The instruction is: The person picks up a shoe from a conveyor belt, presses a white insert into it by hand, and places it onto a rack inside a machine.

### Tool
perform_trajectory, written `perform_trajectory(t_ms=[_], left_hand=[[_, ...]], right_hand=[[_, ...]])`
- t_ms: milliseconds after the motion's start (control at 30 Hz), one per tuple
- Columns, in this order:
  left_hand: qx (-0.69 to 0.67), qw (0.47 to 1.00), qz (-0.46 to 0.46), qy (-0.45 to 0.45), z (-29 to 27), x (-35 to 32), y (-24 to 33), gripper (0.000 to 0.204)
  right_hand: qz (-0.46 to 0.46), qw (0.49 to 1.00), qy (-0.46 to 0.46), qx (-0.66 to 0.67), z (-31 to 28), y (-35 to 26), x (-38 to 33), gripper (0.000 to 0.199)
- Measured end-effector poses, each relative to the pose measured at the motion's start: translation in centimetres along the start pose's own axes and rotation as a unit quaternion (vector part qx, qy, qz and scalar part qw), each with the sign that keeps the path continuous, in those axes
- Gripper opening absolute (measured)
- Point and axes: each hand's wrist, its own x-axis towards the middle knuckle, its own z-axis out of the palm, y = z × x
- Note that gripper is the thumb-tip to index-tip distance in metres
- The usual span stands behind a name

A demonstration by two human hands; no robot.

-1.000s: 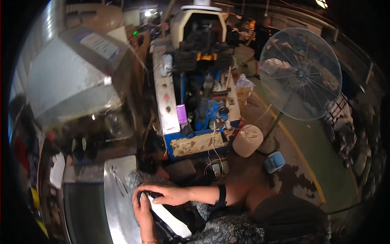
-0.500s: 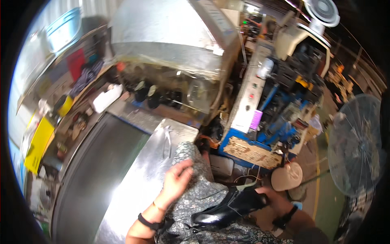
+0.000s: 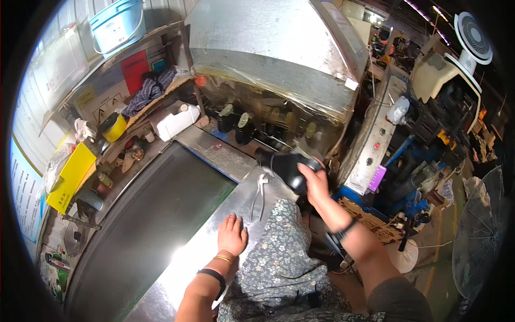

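Note:
A glossy black shoe (image 3: 289,167) is gripped in my right hand (image 3: 315,185), held over the far end of the bare metal table (image 3: 198,257), by the opening under the hood. Flat on that table, my left hand (image 3: 232,236) lies with its fingers stretched out and nothing in it. Between the two hands sits a pair of metal pliers (image 3: 259,199), its handles pointing toward me. Flowered dark fabric (image 3: 281,257) covers my lap. More black shoes (image 3: 245,131) stand under the hood, beyond the table.
A dark conveyor belt (image 3: 155,214) runs along the table's left. The metal hood (image 3: 268,43) rises ahead. A white jug (image 3: 176,121) and yellow box (image 3: 70,180) line the left shelf. At right are a control panel (image 3: 374,140) and a large fan (image 3: 476,236).
My right hand has carried the shoe from my lap forward, to the table's far end. My left hand has come down from above the fabric onto the metal. The view has shifted.

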Motion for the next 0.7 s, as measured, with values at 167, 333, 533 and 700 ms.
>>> perform_trajectory(t_ms=[167, 333, 533, 700], left_hand=[[-0.044, 0.998, 0.032, 0.020, 2.1, 1.8, 2.2, 0.046], [-0.012, 1.000, -0.008, 0.005, -0.4, -0.1, -0.4, 0.047], [-0.020, 1.000, 0.006, -0.018, 0.5, 1.3, 0.5, 0.047], [-0.117, 0.993, 0.016, -0.002, -0.1, 0.4, -0.3, 0.043]], right_hand=[[-0.072, 0.920, -0.042, -0.384, -1.0, 10.8, 10.6, 0.045], [0.225, 0.924, -0.287, -0.117, 5.9, 7.9, 0.1, 0.031], [0.188, 0.878, -0.361, -0.252, -0.9, -5.9, -16.3, 0.029], [0.065, 0.914, -0.192, -0.351, -9.4, -11.9, -26.5, 0.035]])
